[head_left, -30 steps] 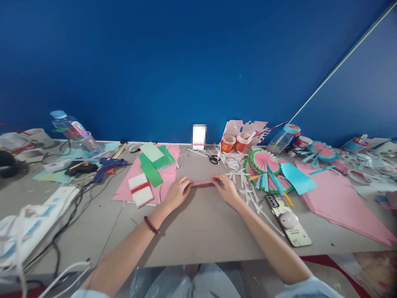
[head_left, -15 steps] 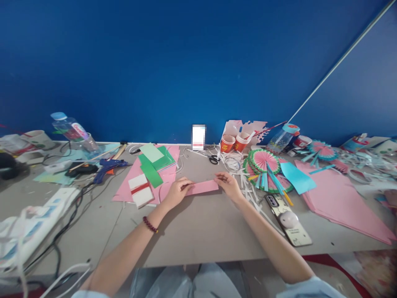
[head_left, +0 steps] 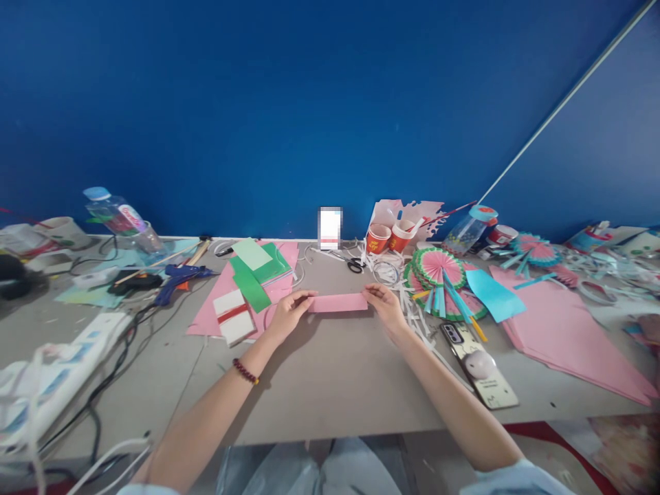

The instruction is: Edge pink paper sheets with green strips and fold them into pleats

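A narrow strip of pink paper (head_left: 337, 302) stretches level between my two hands, over the middle of the grey table (head_left: 330, 385). My left hand (head_left: 293, 311) pinches its left end between thumb and fingers; a beaded bracelet circles that wrist. At the strip's right end, my right hand (head_left: 382, 306) grips the edge in the same way. Left of my left hand lie green paper sheets (head_left: 251, 289) on a larger pink sheet (head_left: 206, 313), with a white bundle banded in red (head_left: 234, 317) beside them.
Pleated paper fans (head_left: 443, 278) and a phone (head_left: 482, 368) lie to the right, near stacked pink sheets (head_left: 572, 344). Red paper cups (head_left: 379, 237) and scissors (head_left: 355, 265) are at the back. Leftward are a blue glue gun (head_left: 180, 280), a bottle (head_left: 116, 210) and a power strip (head_left: 62, 378).
The pink strip has come up slightly and is now more level. My left hand has shifted a little left and away from me; my right hand has moved slightly right.
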A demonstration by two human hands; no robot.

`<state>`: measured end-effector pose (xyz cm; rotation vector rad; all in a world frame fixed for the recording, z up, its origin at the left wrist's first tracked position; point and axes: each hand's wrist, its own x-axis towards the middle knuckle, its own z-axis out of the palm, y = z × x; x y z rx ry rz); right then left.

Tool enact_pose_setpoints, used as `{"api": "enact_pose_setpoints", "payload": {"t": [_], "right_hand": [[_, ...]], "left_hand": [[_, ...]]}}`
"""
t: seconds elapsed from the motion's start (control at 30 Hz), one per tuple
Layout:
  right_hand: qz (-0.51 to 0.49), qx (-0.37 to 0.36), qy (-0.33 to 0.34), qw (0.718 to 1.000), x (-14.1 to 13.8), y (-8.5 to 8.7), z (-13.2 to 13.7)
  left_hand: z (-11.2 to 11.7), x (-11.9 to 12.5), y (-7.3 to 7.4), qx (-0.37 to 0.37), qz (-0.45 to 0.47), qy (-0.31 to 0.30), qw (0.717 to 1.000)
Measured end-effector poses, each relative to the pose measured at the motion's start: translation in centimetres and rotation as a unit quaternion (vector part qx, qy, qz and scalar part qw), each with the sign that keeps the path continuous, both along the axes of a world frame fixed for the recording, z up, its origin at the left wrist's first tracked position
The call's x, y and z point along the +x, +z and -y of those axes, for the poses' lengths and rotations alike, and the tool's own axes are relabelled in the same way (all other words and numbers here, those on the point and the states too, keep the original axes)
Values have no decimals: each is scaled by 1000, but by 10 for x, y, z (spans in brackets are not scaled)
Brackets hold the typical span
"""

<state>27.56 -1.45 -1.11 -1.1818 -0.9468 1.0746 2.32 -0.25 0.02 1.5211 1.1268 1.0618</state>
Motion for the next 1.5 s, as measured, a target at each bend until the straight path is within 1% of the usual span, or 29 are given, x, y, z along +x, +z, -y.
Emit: {"api": "enact_pose_setpoints", "payload": {"t": [0.17, 0.23, 0.3, 0.33, 0.4, 0.43, 0.47, 0.5, 0.53, 0.57, 0.6, 0.63, 0.7, 0.73, 0.8, 0.9, 0.93, 1.0, 1.1, 1.13, 1.23, 1.33, 1.4, 1.5], "right_hand": [[-3, 3, 10, 1000, -2, 2, 1], [-2, 5, 14, 1000, -3, 2, 1], [-1, 5, 19, 1000, -4, 1, 1], [0, 5, 20, 1000, -4, 0, 1], [13, 9, 13, 1000, -6, -2, 2], [26, 15, 2, 1000, -7, -2, 3], [46, 26, -16, 998, -9, -2, 4], [72, 40, -36, 996, -10, -2, 6], [103, 57, -56, 991, -12, -1, 8], [138, 78, -76, 984, -15, 0, 11], [175, 103, -93, 975, -17, 2, 14], [211, 132, -106, 963, -20, 5, 18], [276, 205, -119, 932, -27, 9, 27], [304, 245, -115, 913, -30, 11, 31], [351, 319, -83, 877, -35, 14, 39], [406, 389, -3, 827, -41, 13, 45], [419, 399, 21, 815, -42, 12, 46], [437, 405, 53, 801, -45, 10, 46], [451, 385, 80, 801, -49, 9, 45], [452, 369, 90, 807, -50, 10, 45], [430, 316, 122, 837, -54, 12, 47], [402, 294, 135, 857, -55, 13, 47], [403, 294, 127, 857, -53, 12, 47], [437, 297, 87, 844, -44, 12, 44]], "left_hand": [[-1, 0, 2, -45, 20, 34, 998], [-1, 0, -1, -46, 20, 42, 998], [-2, 0, -4, -27, 6, 45, 999], [-2, 0, -5, -3, -8, 49, 999], [-1, 0, -6, 89, -52, 74, 992], [0, 0, -5, 152, -78, 97, 980], [2, 0, -3, 217, -103, 124, 963], [4, 0, -1, 279, -127, 149, 940], [6, 1, 2, 327, -146, 161, 919], [10, 2, 4, 361, -160, 157, 905], [13, 3, 6, 383, -167, 131, 899], [17, 5, 7, 392, -169, 89, 900], [24, 9, 7, 368, -168, 3, 914], [27, 12, 6, 343, -166, -26, 924], [32, 17, 5, 293, -157, -62, 941], [33, 23, 3, 238, -130, -78, 959], [33, 24, 3, 222, -121, -78, 964], [31, 25, 1, 195, -103, -72, 973], [26, 26, -7, 158, -64, -51, 984], [24, 26, -9, 142, -50, -47, 987], [20, 27, -15, 100, -15, -50, 994], [20, 26, -14, 75, -4, -53, 996], [20, 25, -10, 72, -7, -49, 996], [19, 20, -5, 92, -28, -30, 995]]}}
